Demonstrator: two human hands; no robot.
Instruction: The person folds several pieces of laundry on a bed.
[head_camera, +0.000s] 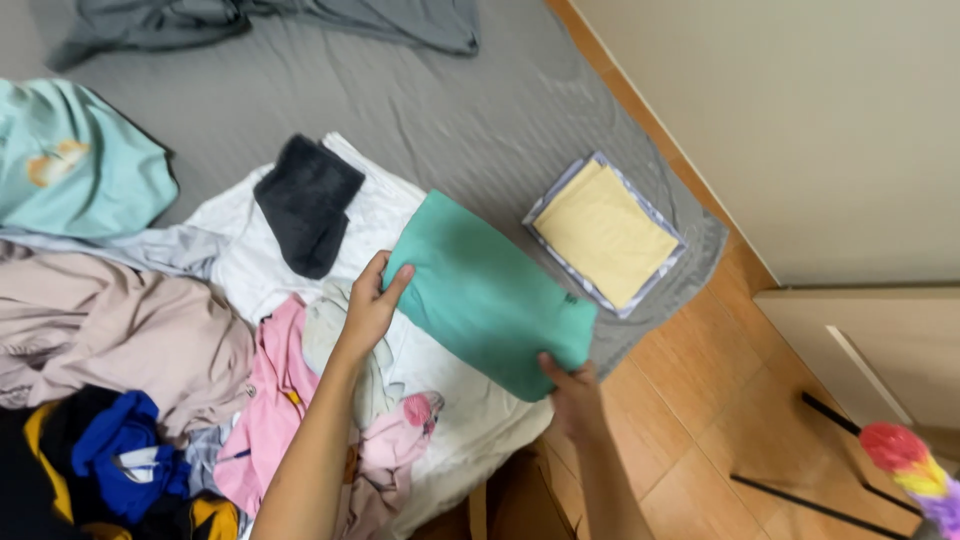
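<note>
Holding a folded teal garment (487, 297) by two opposite edges, the person keeps it stretched flat just above the bed (470, 110). The left hand (372, 305) pinches the near left edge, thumb on top and fingers curled beneath; the right hand (572, 392) grips the lower right corner from below, its fingers mostly hidden by the cloth.

Judging from this, the fold could slip open if either pinch loosens, since the cloth hangs free between the hands. The garment also hovers near the mattress edge, so a dropped corner might slide off toward the floor (700, 400). The loose laundry heap (200, 380) lies just beside it and could snag a trailing corner.

The bed carries a wrinkled grey sheet. A neat stack topped by a folded yellow cloth (604, 232) sits near the right edge, apart from the teal piece. A dark grey towel (306, 203) rests on white fabric, and a mint shirt (75, 160) lies at far left. Orange-brown tiles cover the floor, a beige wall (800, 120) rises beyond, and a rainbow duster (912, 468) pokes in at lower right.
</note>
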